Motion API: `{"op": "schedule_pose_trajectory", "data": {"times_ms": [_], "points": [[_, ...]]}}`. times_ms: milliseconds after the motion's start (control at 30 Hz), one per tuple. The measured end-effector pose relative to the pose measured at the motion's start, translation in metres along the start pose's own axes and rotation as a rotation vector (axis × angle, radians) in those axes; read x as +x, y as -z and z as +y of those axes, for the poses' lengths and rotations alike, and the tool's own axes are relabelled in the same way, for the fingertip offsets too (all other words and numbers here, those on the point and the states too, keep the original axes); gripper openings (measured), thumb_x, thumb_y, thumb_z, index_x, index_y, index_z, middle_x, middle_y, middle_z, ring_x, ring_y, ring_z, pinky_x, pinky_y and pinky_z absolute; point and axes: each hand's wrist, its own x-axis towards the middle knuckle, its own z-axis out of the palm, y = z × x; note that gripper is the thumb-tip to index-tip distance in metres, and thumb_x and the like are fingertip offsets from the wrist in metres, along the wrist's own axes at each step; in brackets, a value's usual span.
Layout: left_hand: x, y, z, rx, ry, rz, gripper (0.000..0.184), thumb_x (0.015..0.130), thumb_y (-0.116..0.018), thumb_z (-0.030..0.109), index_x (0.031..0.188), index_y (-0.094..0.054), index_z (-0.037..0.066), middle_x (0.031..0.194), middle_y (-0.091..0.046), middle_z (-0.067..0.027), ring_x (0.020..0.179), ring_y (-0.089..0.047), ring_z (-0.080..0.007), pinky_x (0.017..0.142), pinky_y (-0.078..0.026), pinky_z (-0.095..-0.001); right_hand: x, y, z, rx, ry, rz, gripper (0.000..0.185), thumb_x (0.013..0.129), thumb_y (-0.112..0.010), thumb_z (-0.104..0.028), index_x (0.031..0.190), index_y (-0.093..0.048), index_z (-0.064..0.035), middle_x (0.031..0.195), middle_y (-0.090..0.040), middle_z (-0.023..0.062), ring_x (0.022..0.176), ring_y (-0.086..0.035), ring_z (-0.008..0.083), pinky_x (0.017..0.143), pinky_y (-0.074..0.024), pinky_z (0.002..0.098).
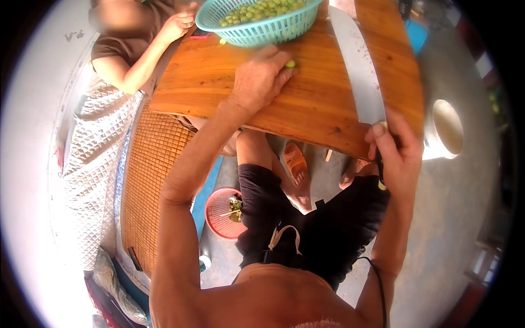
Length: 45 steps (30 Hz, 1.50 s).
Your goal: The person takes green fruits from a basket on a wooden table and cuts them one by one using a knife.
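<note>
My left hand [260, 77] is closed above the wooden table [197, 82], with a small green fruit [290, 64] between thumb and fingertips. At the table's near right corner, my right hand [398, 143] grips the dark handle of a large knife [358, 68]. Its long, broad blade lies along the table, pointing away from me, with dark spots on the metal. Just beyond my left hand stands a turquoise plastic basket [262, 37] holding many similar green fruits. One loose green fruit [222, 41] rests beside the basket.
A seated person's hand [179, 24] is near the table's far left edge. Below, a pink basket [223, 189] with scraps stands on the floor by my leg. A white bucket [447, 128] is at right, a woven mat [145, 186] at left.
</note>
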Motion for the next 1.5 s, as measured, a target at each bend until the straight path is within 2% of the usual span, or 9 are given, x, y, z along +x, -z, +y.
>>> {"op": "schedule_pose_trajectory", "data": {"times_ms": [533,633,933,1033,1133,1233,1333,1433,1500], "points": [[0.001,0.011,-0.014,-0.035,-0.002,-0.081,0.027,0.091,-0.073,0.030,0.111,-0.067,0.011,0.105,-0.069,-0.0102,0.092,-0.067,-0.0358,0.075,-0.055,-0.0431,-0.002,-0.003,-0.005,-0.012,-0.078,0.003,0.038,0.098,-0.061,-0.005,0.135,-0.061,0.0036,0.081,-0.063,0.0058,0.063,-0.053,0.0080,0.059,-0.0437,0.0223],[0.001,0.011,-0.011,-0.045,0.117,-0.129,0.027,0.091,-0.073,0.028,0.111,-0.067,0.011,0.105,-0.069,-0.0106,0.094,-0.067,-0.0356,0.075,-0.055,-0.0429,-0.002,-0.005,-0.007,-0.021,-0.084,-0.001,0.038,0.098,-0.061,-0.004,0.135,-0.060,0.0034,0.082,-0.063,0.0057,0.063,-0.053,0.0080,0.059,-0.0437,0.0223],[0.007,0.009,-0.013,-0.069,0.015,-0.114,0.026,0.091,-0.073,0.027,0.109,-0.067,0.009,0.102,-0.069,-0.0127,0.095,-0.067,-0.0358,0.079,-0.054,-0.0431,0.003,-0.009,-0.007,-0.032,-0.077,-0.022,0.037,0.096,-0.063,-0.003,0.133,-0.063,0.0014,0.081,-0.063,0.0032,0.062,-0.051,0.0069,0.057,-0.0427,0.0221],[0.009,0.008,-0.013,-0.088,0.015,-0.116,0.025,0.091,-0.073,0.026,0.110,-0.069,0.009,0.103,-0.069,-0.0125,0.097,-0.067,-0.0361,0.080,-0.054,-0.0431,0.004,-0.009,-0.010,-0.113,-0.017,-0.035,0.034,0.098,-0.066,-0.008,0.130,-0.063,-0.0008,0.080,-0.058,0.0000,0.063,-0.055,0.0056,0.043,-0.0490,0.0224],[0.011,0.008,-0.015,-0.114,-0.030,-0.131,0.026,0.092,-0.073,0.027,0.110,-0.069,0.009,0.103,-0.069,-0.0130,0.096,-0.067,-0.0367,0.080,-0.054,-0.0432,0.005,-0.011,-0.011,-0.007,-0.096,-0.054,0.035,0.096,-0.068,-0.008,0.130,-0.062,-0.0014,0.083,-0.060,0.0002,0.063,-0.055,0.0056,0.046,-0.0471,0.0222],[0.011,0.008,-0.014,-0.121,-0.029,-0.140,0.025,0.092,-0.074,0.025,0.109,-0.070,0.008,0.102,-0.069,-0.0132,0.093,-0.067,-0.0355,0.079,-0.054,-0.0412,0.005,-0.010,-0.006,-0.144,0.031,-0.008,0.035,0.095,-0.068,-0.006,0.130,-0.062,-0.0025,0.083,-0.063,0.0005,0.060,-0.054,0.0058,0.047,-0.0459,0.0237],[0.002,0.016,-0.010,-0.192,0.020,-0.150,0.024,0.091,-0.075,0.023,0.108,-0.070,0.008,0.099,-0.069,-0.0127,0.089,-0.067,-0.0328,0.078,-0.054,-0.0385,0.003,-0.010,-0.018,-0.130,-0.109,-0.023,0.038,0.094,-0.063,-0.002,0.132,-0.061,-0.0023,0.084,-0.066,0.0025,0.062,-0.051,0.0066,0.058,-0.0435,0.0229],[-0.017,0.035,-0.001,-0.211,0.214,-0.163,0.022,0.089,-0.077,0.022,0.104,-0.072,0.007,0.094,-0.068,-0.0116,0.084,-0.067,-0.0297,0.075,-0.054,-0.0362,0.002,-0.012,-0.025,-0.164,-0.130,-0.049,0.038,0.094,-0.062,-0.002,0.133,-0.060,-0.0038,0.085,-0.066,0.0027,0.063,-0.051,0.0071,0.059,-0.0449,0.0229],[-0.028,0.041,-0.003,-0.159,0.273,-0.132,0.021,0.088,-0.075,0.030,0.099,-0.073,0.012,0.088,-0.071,-0.0090,0.081,-0.069,-0.0309,0.071,-0.055,-0.0416,0.007,-0.014,-0.034,-0.174,-0.222,-0.157,0.039,0.095,-0.061,-0.003,0.134,-0.060,-0.0055,0.087,-0.067,0.0034,0.064,-0.053,0.0070,0.060,-0.0457,0.0226]]}}
